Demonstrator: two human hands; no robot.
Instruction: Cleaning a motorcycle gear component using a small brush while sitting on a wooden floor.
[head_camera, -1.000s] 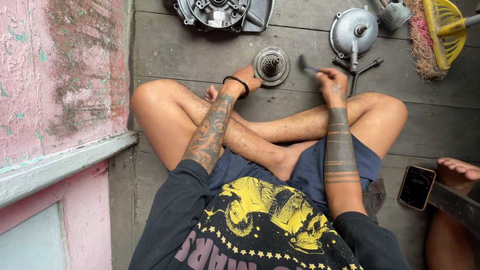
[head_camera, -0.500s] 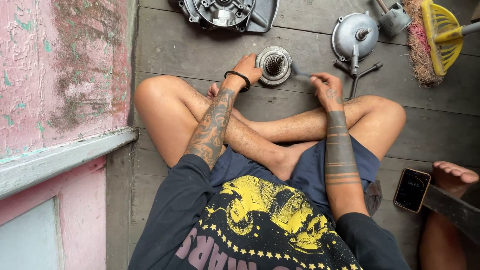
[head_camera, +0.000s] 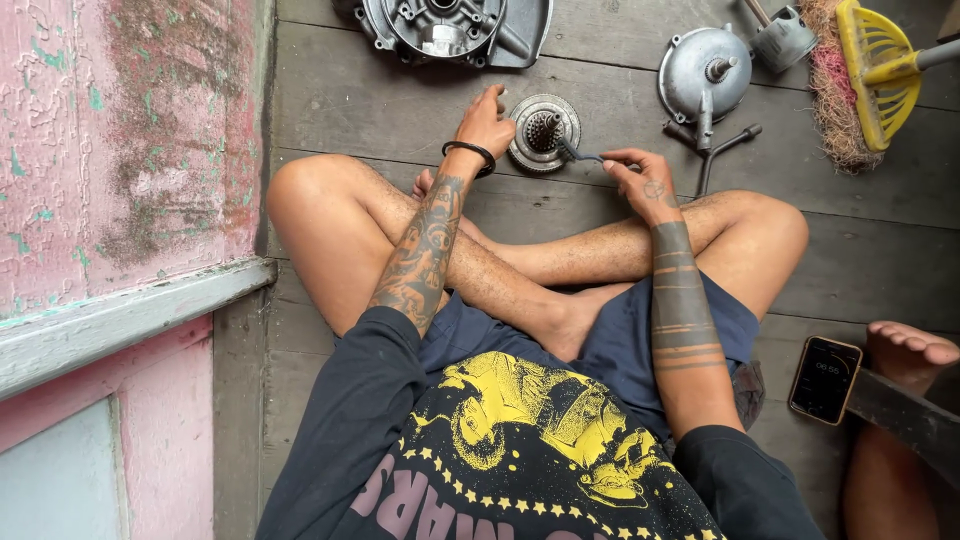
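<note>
I sit cross-legged on a grey plank floor. A round metal clutch-like disc (head_camera: 543, 132) with a toothed hub lies just beyond my knees. My left hand (head_camera: 485, 122) rests against the disc's left rim, with a black band on the wrist. My right hand (head_camera: 634, 178) pinches a small dark tool (head_camera: 578, 153) whose tip reaches into the disc's hub.
An engine cover (head_camera: 450, 28) lies at the top. A round silver housing (head_camera: 703, 72) with a shaft sits to the right, beside a bent metal rod (head_camera: 722, 150). A yellow brush (head_camera: 862, 72) is top right. A phone (head_camera: 824, 379) and another person's foot (head_camera: 912, 347) are at lower right. Pink wall (head_camera: 110, 160) on the left.
My right hand has brought the small tool leftward to the disc's hub. My left hand stays on the disc's rim. The view has shifted slightly.
</note>
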